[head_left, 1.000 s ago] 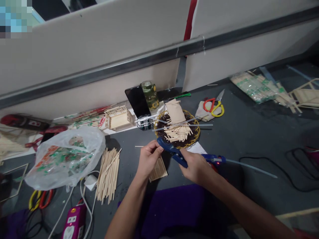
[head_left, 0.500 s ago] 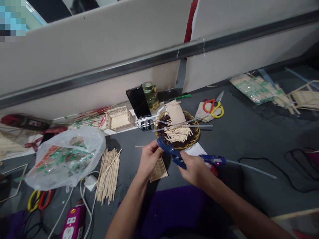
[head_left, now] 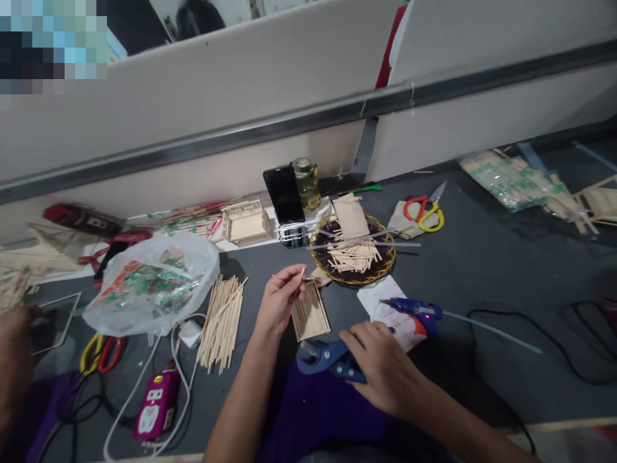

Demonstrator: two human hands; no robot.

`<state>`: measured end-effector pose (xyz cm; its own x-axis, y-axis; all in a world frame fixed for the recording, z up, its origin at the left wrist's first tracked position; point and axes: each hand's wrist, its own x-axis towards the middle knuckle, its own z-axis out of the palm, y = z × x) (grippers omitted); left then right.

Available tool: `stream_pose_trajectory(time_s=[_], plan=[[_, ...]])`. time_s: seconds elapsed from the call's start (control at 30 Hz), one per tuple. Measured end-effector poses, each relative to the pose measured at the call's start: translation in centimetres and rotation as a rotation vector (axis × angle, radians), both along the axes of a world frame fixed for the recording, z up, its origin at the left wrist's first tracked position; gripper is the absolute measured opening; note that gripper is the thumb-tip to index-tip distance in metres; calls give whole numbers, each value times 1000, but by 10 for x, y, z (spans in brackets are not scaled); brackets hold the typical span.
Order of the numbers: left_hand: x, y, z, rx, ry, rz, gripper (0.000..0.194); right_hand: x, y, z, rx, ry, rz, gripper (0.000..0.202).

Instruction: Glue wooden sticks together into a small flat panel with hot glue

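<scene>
My left hand pinches a short wooden stick between thumb and fingertips. Just below it on the table lies a small panel of sticks set side by side. Low by the table's front edge, my right hand is wrapped round the handles of a blue hand cutter, whose jaws point left, apart from the stick. A yellow-rimmed basket holding many short cut sticks stands beyond the hands. Left of my left arm lies a pile of longer sticks.
A blue glue gun rests on paper to the right. Scissors, a phone and a small stick model stand behind. At left are a plastic bag, a purple power strip and another person's hand.
My right hand has drawn the cutter down and away from my left hand, which now shows a short stick at its fingertips. Another person's hand has appeared at the left edge.
</scene>
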<state>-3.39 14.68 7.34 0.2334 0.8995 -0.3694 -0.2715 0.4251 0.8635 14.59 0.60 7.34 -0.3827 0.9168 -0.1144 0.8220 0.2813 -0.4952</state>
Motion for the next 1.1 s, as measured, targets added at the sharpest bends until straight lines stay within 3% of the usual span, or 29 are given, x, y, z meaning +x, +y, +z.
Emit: stream_pose_trajectory(time_s=[0.17,0.27,0.4,0.53,0.67,0.9,1.1], plan=[[-12,-22,-8,150,153,21,35,-22,-31,-21,-22,-15,131,68],[-21,-39,-21,299,338,-3,31,-20,-35,-20,34,51,132,73],[-29,-64,-38,497,581,-98,24,-12,-7,-7,163,195,2,29],[-28,-81,-51,555,615,-159,25,-17,30,-5,320,150,-29,27],[-28,-87,-60,508,532,-126,28,-30,40,-20,333,31,35,27],[-29,-93,-75,447,427,-135,32,-33,28,-39,340,-74,70,24],[-48,-86,-70,650,691,18,13,-30,26,-45,365,-72,8,17]])
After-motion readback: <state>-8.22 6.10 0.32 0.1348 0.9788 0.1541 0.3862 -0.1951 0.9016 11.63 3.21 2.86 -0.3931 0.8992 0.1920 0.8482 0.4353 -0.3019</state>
